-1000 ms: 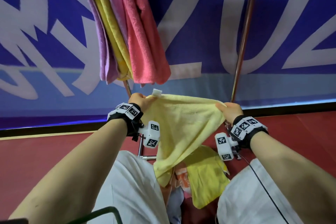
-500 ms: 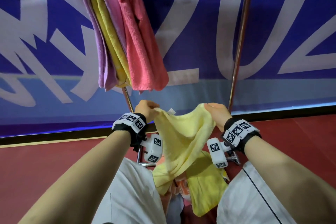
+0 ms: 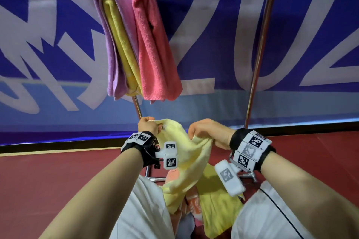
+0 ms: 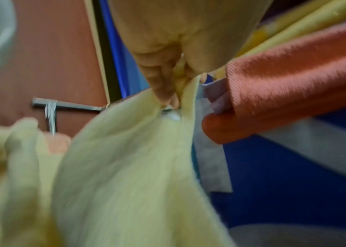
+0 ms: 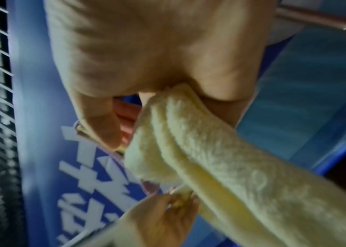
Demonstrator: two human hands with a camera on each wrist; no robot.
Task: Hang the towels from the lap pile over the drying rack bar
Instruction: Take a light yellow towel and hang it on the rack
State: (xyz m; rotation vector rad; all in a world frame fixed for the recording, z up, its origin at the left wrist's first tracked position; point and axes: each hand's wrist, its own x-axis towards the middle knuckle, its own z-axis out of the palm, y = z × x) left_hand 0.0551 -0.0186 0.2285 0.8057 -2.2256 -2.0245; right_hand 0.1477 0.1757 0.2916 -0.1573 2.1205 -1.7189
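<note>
Yellow towel [image 3: 186,153] in 2 hands

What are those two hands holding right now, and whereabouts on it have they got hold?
Both grip one pale yellow towel along its upper edge: the left hand pinches one end, by the white tag, and the right hand clutches the other end, bunched.
</note>
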